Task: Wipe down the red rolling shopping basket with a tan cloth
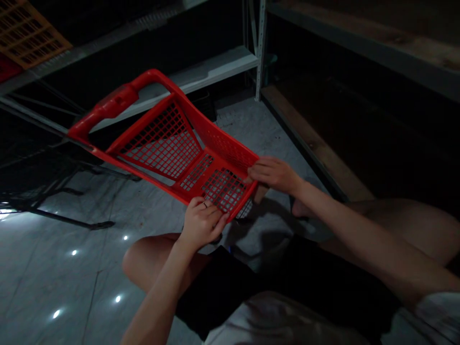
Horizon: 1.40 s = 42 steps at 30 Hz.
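Note:
A red plastic cart basket (168, 143) with mesh walls and a thick red handle bar at its far left end is held tilted above the floor. My left hand (202, 223) grips its near edge, fingers curled over the rim, a ring on one finger. My right hand (273, 173) clasps the basket's right corner, fingers closed on the rim. I am crouched, with my bare knees below the basket.
Metal shelving (215, 67) runs along the back, with an orange crate (28, 33) at the top left. A dark metal frame (53, 201) lies on the glossy tiled floor at left. A wooden shelf board (316, 143) runs along the right.

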Motion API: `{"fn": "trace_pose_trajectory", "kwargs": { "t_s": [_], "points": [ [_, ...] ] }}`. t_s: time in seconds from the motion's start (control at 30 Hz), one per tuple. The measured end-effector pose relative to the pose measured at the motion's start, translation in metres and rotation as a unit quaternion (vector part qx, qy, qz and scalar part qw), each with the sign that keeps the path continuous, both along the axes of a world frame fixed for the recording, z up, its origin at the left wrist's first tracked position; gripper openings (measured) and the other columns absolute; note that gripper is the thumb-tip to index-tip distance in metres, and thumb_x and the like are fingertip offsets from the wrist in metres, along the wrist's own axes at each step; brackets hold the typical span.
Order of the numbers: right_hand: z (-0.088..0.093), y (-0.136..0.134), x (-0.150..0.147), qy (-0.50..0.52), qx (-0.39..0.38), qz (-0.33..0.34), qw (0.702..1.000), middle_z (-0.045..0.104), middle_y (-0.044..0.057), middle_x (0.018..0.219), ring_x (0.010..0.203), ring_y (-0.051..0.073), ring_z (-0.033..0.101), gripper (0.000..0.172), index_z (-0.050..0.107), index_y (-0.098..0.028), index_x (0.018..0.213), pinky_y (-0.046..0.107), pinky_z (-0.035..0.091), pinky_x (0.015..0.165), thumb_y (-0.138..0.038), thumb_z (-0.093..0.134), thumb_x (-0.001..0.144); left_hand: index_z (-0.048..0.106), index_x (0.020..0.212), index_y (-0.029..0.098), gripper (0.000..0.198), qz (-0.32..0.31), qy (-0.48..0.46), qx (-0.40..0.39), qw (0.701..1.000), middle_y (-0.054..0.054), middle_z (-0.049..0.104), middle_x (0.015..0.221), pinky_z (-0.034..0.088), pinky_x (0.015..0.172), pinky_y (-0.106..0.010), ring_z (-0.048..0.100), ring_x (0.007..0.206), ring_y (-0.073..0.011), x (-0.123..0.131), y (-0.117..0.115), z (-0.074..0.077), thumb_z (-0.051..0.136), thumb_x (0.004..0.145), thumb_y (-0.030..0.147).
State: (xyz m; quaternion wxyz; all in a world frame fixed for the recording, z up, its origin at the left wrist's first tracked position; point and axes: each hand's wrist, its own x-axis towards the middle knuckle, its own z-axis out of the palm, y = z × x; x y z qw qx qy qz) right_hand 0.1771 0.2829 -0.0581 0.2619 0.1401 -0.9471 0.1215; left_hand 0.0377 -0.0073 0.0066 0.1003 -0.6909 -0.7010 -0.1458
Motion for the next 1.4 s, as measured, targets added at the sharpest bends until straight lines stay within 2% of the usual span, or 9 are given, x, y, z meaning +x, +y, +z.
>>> {"fn": "trace_pose_trajectory", "kwargs": {
  "t_s": [0.17, 0.37, 0.5, 0.63, 0.83, 1.0, 1.13, 1.23, 1.4],
  "points": [
    [-0.008, 0.009, -0.013, 0.005, -0.04, -0.099, 0.994, 0.08, 0.007, 0.111, 0.115, 0.023, 0.068, 0.04, 0.078, -0.023, 0.108, 0.053, 0.054, 0.112, -0.023, 0.038, 0.109, 0.063, 0.061, 0.024, 0.047, -0.031, 0.0, -0.04, 0.999, 0.0, 0.068, 0.06, 0.042, 0.086, -0.038, 0.06, 0.067, -0.0159, -0.017, 0.021, -0.002, 0.048, 0.103, 0.037],
    [-0.016, -0.102, -0.016, 0.084, -0.135, -0.162, 0.974, 0.08, 0.007, 0.108, 0.111, 0.024, 0.068, 0.039, 0.078, -0.025, 0.112, 0.054, 0.053, 0.114, -0.013, 0.041, 0.104, 0.064, 0.06, 0.024, 0.051, -0.038, 0.015, -0.083, 0.996, -0.002, 0.068, 0.06, 0.043, 0.086, -0.037, 0.059, 0.064, -0.0167, -0.059, 0.018, 0.001, 0.042, 0.104, 0.038],
    [-0.005, -0.148, -0.024, 0.052, -0.082, -0.144, 0.985, 0.077, 0.003, 0.127, 0.123, 0.022, 0.068, 0.041, 0.072, -0.028, 0.131, 0.043, 0.051, 0.118, -0.015, 0.042, 0.106, 0.064, 0.061, 0.022, 0.054, 0.004, 0.029, -0.119, 0.992, -0.003, 0.067, 0.06, 0.043, 0.085, -0.038, 0.06, 0.065, -0.0179, -0.081, -0.007, 0.012, 0.042, 0.107, 0.037],
    [0.008, -0.135, -0.033, 0.035, 0.032, -0.022, 0.999, 0.064, 0.002, 0.151, 0.138, 0.018, 0.061, 0.044, 0.062, -0.026, 0.145, 0.037, 0.051, 0.119, -0.014, 0.048, 0.105, 0.07, 0.084, 0.018, 0.044, 0.068, 0.077, -0.141, 0.985, -0.008, 0.073, 0.079, 0.044, 0.078, -0.038, 0.065, 0.081, -0.0243, -0.065, -0.031, 0.011, 0.041, 0.11, 0.04],
    [0.013, -0.072, -0.033, 0.082, 0.102, 0.048, 0.99, 0.075, 0.007, 0.134, 0.123, 0.02, 0.07, 0.034, 0.069, -0.016, 0.134, 0.039, 0.056, 0.112, -0.017, 0.052, 0.104, 0.066, 0.099, 0.018, 0.038, 0.164, 0.004, -0.069, 0.984, -0.009, 0.07, 0.093, 0.044, 0.081, -0.038, 0.06, 0.091, -0.0261, -0.047, -0.033, -0.022, 0.039, 0.111, 0.042],
    [0.031, -0.004, -0.039, 0.027, 0.133, 0.016, 0.991, 0.078, 0.005, 0.127, 0.13, 0.025, 0.067, 0.027, 0.074, -0.019, 0.123, 0.044, 0.057, 0.112, -0.019, 0.054, 0.104, 0.064, 0.091, 0.02, 0.035, 0.174, -0.026, -0.017, 0.984, -0.008, 0.068, 0.087, 0.04, 0.082, -0.038, 0.057, 0.091, -0.026, -0.058, 0.0, -0.038, 0.04, 0.11, 0.038],
    [0.038, 0.03, -0.057, -0.01, 0.048, -0.061, 0.997, 0.078, 0.009, 0.126, 0.14, 0.029, 0.059, 0.029, 0.075, -0.017, 0.122, 0.052, 0.051, 0.118, -0.016, 0.053, 0.103, 0.062, 0.086, 0.021, 0.034, 0.175, -0.028, 0.017, 0.984, -0.007, 0.068, 0.084, 0.038, 0.084, -0.039, 0.057, 0.09, -0.0258, -0.063, 0.018, -0.043, 0.042, 0.109, 0.035],
    [0.027, 0.007, -0.059, 0.005, -0.024, -0.098, 0.995, 0.078, 0.012, 0.123, 0.135, 0.029, 0.063, 0.027, 0.077, -0.016, 0.117, 0.054, 0.049, 0.12, -0.018, 0.055, 0.102, 0.061, 0.085, 0.021, 0.032, 0.183, -0.017, 0.024, 0.983, -0.007, 0.068, 0.084, 0.037, 0.084, -0.039, 0.057, 0.09, -0.0259, -0.067, 0.024, -0.046, 0.043, 0.108, 0.034],
    [0.007, -0.079, -0.029, 0.031, -0.052, -0.078, 0.995, 0.075, 0.008, 0.133, 0.13, 0.022, 0.066, 0.042, 0.068, -0.023, 0.137, 0.051, 0.048, 0.121, -0.012, 0.046, 0.104, 0.057, 0.079, 0.022, 0.034, 0.196, 0.011, 0.048, 0.979, -0.006, 0.065, 0.08, 0.035, 0.081, -0.039, 0.056, 0.086, -0.0253, -0.07, 0.021, -0.048, 0.043, 0.108, 0.034]
  ]
}}
